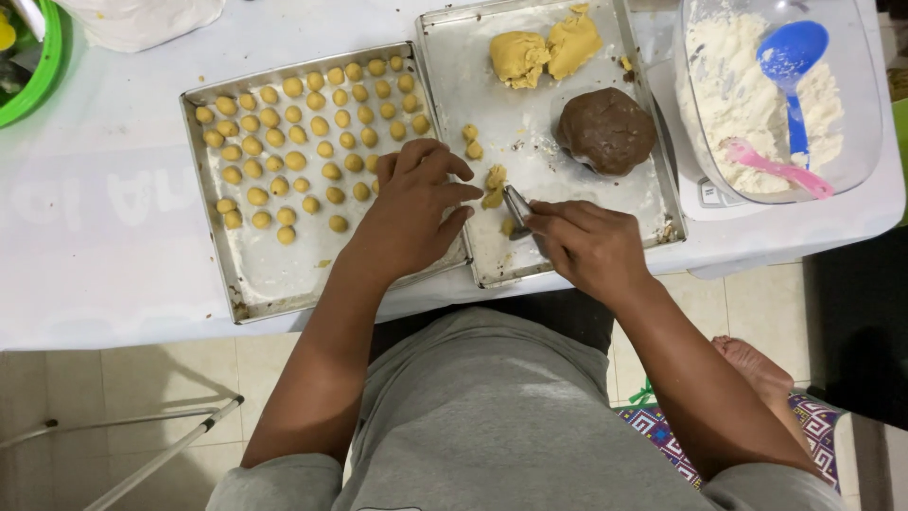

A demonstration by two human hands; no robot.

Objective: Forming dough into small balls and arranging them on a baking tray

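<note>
Yellow dough scrap [493, 186] lies on the right-hand steel baking tray [454, 66], below the brown dough ball [605, 130]. Right hand [586, 248] grips a small metal scoop [517, 206] beside it; left hand [409, 210] hovers loosely curled, empty.

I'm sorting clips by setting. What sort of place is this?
Likely a home kitchen or dining table used for baking: metal trays of small dough balls, lumps of dough, and a tub of flour with scoops.

We see only the tip of the metal tool [516, 205]; the right hand [588, 248] hides its handle. The left hand [411, 210] covers some dough balls [284, 142]. The green bowl [38, 66] is cropped.
</note>
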